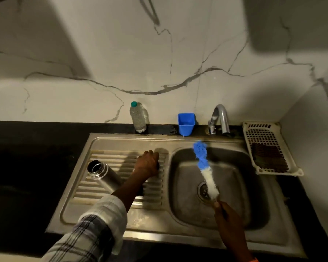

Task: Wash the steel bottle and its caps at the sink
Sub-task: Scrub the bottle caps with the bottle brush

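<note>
Steel bottle [103, 173] stands uncapped on the ribbed drainboard [95, 188], left of our left hand [148, 165], whose curled fingers grasp something dark, probably a cap. Our right hand [224, 211] grips the bottle brush [204, 167] over the basin [235, 167], well apart.

Dim, hard shadows on wall (edges bowed), brush blurred
</note>
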